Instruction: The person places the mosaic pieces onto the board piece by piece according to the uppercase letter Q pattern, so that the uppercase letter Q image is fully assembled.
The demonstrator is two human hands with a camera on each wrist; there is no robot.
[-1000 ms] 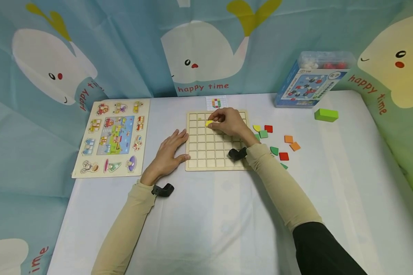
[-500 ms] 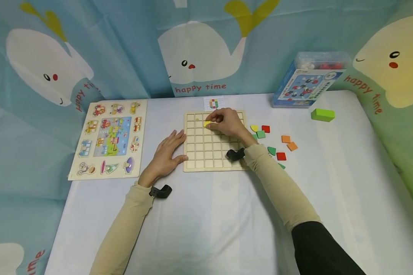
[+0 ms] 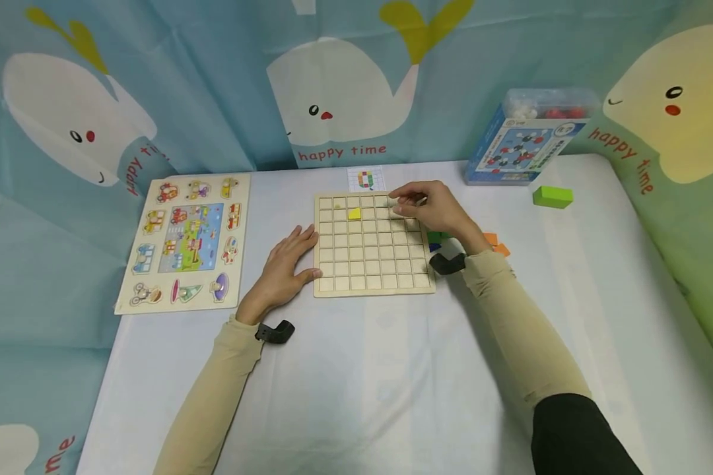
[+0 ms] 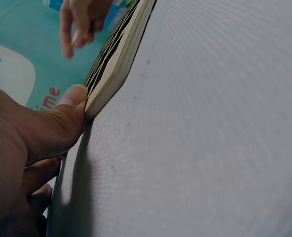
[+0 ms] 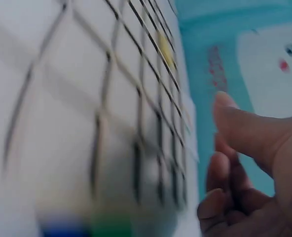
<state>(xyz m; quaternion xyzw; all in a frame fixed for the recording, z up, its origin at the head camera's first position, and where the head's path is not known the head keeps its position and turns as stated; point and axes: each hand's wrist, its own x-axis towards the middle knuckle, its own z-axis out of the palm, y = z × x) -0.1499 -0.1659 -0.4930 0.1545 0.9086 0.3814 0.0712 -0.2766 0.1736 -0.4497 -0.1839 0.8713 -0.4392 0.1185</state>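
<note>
A yellow piece lies in a cell near the top of the wooden grid board. The left hand rests flat at the board's left edge; its thumb touches the board's corner in the left wrist view. Over the board's upper right hovers the right hand, fingers loosely bent with nothing between them; in the right wrist view that hand is beside the grid, thumb and fingertips apart. Green pieces lie by the board's right edge, partly hidden by the right hand and wrist.
A picture puzzle board lies at the left. Behind the grid lies a small pattern card. A blue box and a green block stand at the back right. Orange pieces lie beside the right sleeve.
The right hand has let go of the yellow piece, leaving it in the grid, and has moved right across the board. The left hand has stayed at the board's edge.
</note>
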